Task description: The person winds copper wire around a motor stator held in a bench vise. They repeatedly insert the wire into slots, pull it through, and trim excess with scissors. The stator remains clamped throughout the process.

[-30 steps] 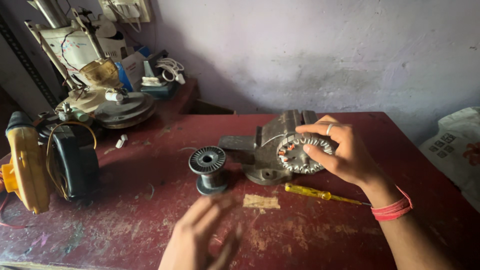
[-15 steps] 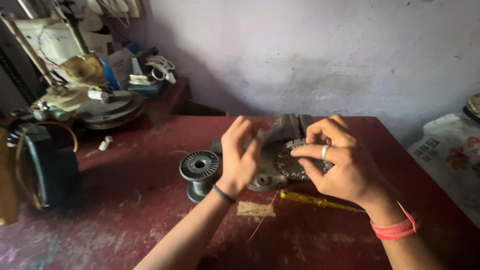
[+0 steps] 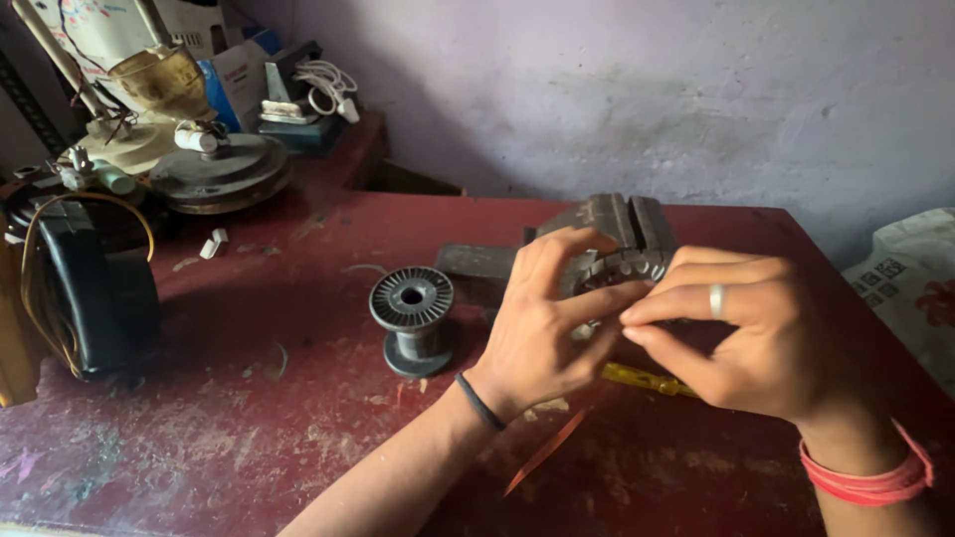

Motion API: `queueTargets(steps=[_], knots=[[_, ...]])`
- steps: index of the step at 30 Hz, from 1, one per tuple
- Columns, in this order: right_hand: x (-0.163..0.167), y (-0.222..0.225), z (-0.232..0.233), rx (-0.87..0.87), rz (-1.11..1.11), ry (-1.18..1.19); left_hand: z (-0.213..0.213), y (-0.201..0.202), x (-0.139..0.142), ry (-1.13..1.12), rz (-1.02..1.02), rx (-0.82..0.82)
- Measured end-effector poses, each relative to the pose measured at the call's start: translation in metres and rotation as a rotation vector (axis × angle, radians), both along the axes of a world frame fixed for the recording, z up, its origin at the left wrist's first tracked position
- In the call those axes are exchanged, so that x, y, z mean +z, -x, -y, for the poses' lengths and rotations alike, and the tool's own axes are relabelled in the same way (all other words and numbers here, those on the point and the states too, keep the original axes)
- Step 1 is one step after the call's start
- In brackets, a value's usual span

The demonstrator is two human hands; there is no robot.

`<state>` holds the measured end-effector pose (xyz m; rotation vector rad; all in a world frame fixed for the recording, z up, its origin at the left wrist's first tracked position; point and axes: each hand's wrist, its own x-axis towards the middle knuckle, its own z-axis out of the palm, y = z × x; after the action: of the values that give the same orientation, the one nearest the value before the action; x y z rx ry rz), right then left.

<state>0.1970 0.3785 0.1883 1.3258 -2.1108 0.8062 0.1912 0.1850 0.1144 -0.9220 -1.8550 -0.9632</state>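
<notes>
**Q:** Red worn paint covers the workbench, but what sits on it, from left to right?

**A:** At the far left stands a black boxy device with yellow wire looped over it. Behind it, on a lower side shelf, lie round metal discs and a coil of white cable. Near the middle of the bench stands a grey wire spool, upright, its ribbed top flange facing the camera with a dark hole in the centre.

**Q:** Where are the hands?

**A:** Just right of the spool. The left hand, with a dark band at the wrist, curls its fingers around the near side of a round metal motor core. The right hand, wearing a silver ring and a red wrist thread, meets it from the right, thumb and forefinger pressed together in a fine pinch at the core's edge. What they pinch is too small to make out.

**Q:** What does the core look like?

**A:** Dull grey, ring-shaped, with evenly spaced slots around its rim. Most of it is hidden by the hands. It sits in front of a grey bench vise, whose ribbed jaws rise behind it.

**Q:** Anything else nearby?

**A:** A yellow-handled screwdriver lies on the bench under the hands, and a thin copper-coloured wire slants toward the near edge.
</notes>
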Motion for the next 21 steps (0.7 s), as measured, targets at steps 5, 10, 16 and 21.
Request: queueTargets(steps=[5,10,16,21], knots=[[-0.007,0.008,-0.008,-0.097,-0.018,0.133,-0.011,0.006,-0.008,-0.123,0.011,0.078],[-0.026,0.021,-0.003,-0.262,-0.099,0.249,-0.021,0.006,-0.014,-0.255,0.058,0.170],[-0.033,0.027,-0.001,-0.293,-0.175,0.259,-0.018,0.001,-0.011,-0.318,0.078,0.110],[-0.037,0.031,0.001,-0.323,-0.130,0.290,-0.006,-0.014,-0.010,-0.381,0.436,-0.278]])
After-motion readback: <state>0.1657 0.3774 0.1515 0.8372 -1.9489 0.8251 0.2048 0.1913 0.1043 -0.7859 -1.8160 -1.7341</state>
